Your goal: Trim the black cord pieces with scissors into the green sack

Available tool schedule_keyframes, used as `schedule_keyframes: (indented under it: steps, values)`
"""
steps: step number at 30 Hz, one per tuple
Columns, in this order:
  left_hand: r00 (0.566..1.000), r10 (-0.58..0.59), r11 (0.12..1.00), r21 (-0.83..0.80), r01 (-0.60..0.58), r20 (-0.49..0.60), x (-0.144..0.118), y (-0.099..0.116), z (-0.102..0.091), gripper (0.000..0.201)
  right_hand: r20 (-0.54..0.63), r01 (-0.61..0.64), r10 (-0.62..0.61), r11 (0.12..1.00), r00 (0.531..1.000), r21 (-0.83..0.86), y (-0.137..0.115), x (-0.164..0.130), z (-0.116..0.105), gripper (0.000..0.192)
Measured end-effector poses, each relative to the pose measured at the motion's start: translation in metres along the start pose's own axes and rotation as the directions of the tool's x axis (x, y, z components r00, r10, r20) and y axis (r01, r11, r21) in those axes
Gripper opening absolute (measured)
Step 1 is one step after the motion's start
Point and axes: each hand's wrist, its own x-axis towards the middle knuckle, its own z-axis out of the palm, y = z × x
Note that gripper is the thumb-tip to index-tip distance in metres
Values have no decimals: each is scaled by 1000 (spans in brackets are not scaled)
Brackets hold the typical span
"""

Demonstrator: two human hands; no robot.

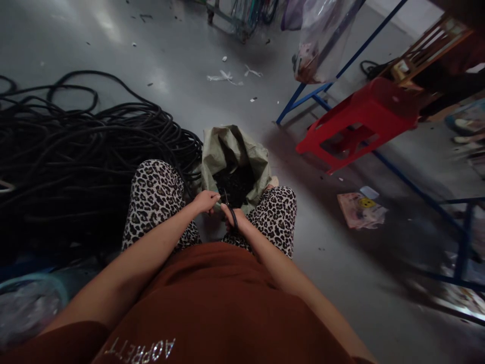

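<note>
My right hand is closed around black-handled scissors; a handle loop shows beside the palm, and the thin blades point away from me. Close to its left, my left hand is closed in a pinch, and whatever lies between its fingertips is too small to make out. Both hands are over the near rim of an open pale green woven sack, which stands on the floor between my knees. Small black pieces lie inside the sack. Left of my knee, a big heap of black cable or hose spreads in loose coils.
A red plastic stool lies tilted at the right, near a blue metal frame with a clear plastic bag. A flat plastic packet and white scraps litter the floor. A teal tub stands at lower left.
</note>
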Motion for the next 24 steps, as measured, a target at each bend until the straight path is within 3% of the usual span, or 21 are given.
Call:
schedule_keyframes:
  steps: [9, 24]
  values:
    - [999, -12, 1000, -18, 11, -50, -2, 2, -2, 37, -21, -50, 52, 995, 998, 83, -3, -3, -3, 74]
    - [999, 10, 999, -52, -12, -39, 6, -7, 1, 30, -73, -63, 66, 997, 995, 41, 0, 0, -3, 74]
